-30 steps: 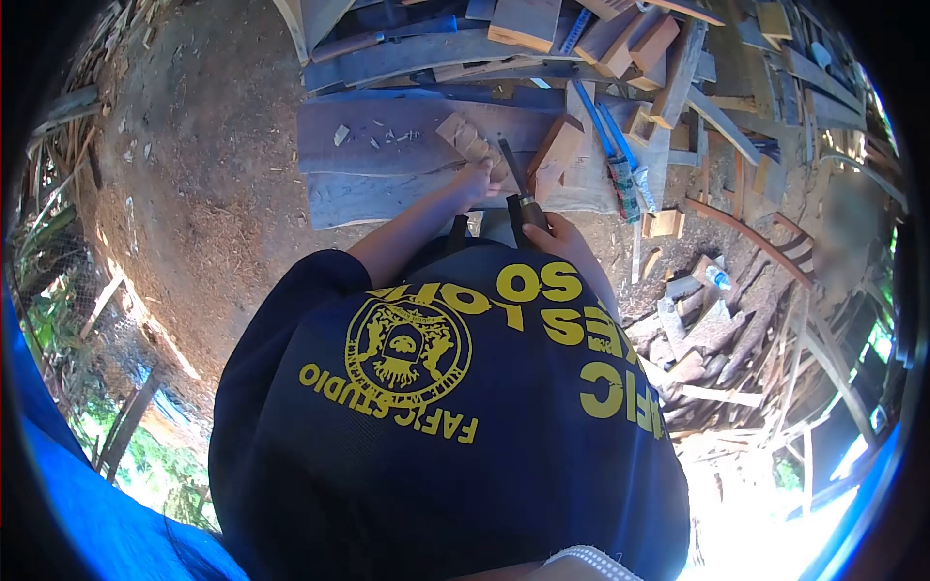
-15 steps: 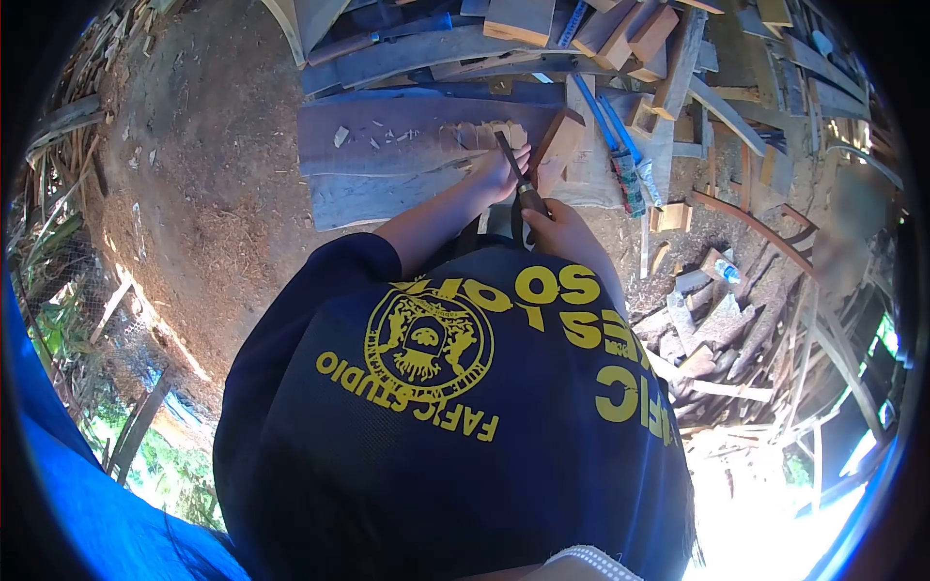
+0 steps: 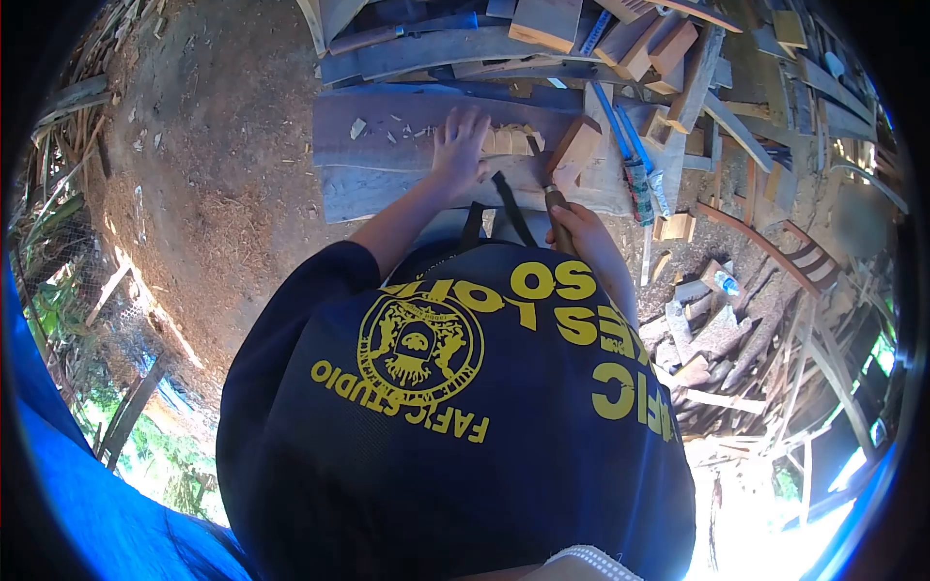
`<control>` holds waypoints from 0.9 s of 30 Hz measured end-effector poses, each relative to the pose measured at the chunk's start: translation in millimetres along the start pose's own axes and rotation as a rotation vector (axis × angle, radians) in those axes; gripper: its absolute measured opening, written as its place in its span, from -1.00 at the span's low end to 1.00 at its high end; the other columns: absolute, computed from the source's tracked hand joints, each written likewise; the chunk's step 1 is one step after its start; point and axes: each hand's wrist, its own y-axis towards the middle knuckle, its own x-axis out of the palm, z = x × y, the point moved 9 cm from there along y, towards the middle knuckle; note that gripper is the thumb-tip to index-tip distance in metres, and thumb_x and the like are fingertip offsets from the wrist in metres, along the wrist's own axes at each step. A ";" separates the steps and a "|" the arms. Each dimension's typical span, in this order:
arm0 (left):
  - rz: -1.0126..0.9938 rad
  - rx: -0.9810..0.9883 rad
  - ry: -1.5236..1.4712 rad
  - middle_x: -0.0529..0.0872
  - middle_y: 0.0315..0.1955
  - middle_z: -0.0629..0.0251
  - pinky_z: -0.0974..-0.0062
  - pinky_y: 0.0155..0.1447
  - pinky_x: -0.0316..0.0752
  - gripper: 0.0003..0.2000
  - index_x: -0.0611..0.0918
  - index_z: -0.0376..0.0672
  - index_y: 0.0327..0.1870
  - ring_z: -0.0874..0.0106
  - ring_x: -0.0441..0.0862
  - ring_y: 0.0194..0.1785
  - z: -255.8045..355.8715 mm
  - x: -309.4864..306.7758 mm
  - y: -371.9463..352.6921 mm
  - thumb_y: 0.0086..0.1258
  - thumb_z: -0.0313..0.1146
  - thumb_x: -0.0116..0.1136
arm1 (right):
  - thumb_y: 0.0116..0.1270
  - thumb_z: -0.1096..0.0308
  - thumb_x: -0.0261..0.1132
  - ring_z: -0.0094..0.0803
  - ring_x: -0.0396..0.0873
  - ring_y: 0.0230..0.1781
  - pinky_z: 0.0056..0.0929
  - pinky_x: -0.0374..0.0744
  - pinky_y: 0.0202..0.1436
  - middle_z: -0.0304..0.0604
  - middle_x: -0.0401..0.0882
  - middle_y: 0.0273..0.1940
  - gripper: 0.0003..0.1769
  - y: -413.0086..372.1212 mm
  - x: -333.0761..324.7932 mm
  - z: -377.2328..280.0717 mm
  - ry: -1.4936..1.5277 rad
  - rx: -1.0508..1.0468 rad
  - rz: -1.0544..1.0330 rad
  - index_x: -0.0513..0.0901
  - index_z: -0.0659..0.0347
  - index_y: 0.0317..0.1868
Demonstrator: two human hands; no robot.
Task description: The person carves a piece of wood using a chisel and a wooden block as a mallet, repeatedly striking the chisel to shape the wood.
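Wooden block [image 3: 575, 146] beside the chisel [image 3: 553, 198]

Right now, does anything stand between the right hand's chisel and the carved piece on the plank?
Nothing visible does: the chisel in the right hand reaches the right end of the carved piece. The wooden block sits right of the blade; the left hand is at the other end.

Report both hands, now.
Left hand: at the carved wood piece; whether it grips cannot be told.
Right hand: closed, holding the chisel by its handle.
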 end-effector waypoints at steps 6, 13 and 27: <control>-0.382 0.058 -0.429 0.61 -0.01 0.06 0.17 0.17 0.45 -0.41 0.44 -0.22 0.13 0.06 0.55 0.12 -3.9 46.5 -17.7 0.10 -0.16 0.37 | 0.43 0.16 0.13 -0.51 0.52 -0.59 -0.59 0.47 -0.55 -0.19 0.54 -0.46 -0.68 -16.5 -8.4 6.6 0.069 -0.021 0.038 0.47 0.28 -0.07; -0.379 -0.004 -0.498 0.67 -0.13 0.02 0.20 0.06 0.51 -0.45 0.51 -0.23 0.10 0.09 0.62 0.00 -4.2 60.7 -22.7 0.12 -0.14 0.37 | 0.44 0.18 0.14 -0.55 0.52 -0.58 -0.62 0.46 -0.55 -0.21 0.54 -0.47 -0.73 -22.2 -19.6 22.8 0.166 0.029 0.133 0.48 0.24 -0.13; 0.154 -0.507 -0.473 0.71 -0.22 0.08 0.29 -0.10 0.58 -0.45 0.55 -0.33 0.03 0.15 0.70 -0.20 -104.2 -0.4 -37.2 0.12 -0.11 0.40 | 0.44 0.17 0.14 -0.54 0.51 -0.61 -0.61 0.46 -0.59 -0.21 0.53 -0.47 -0.74 -15.8 -10.4 19.1 0.201 -0.008 0.120 0.46 0.22 -0.13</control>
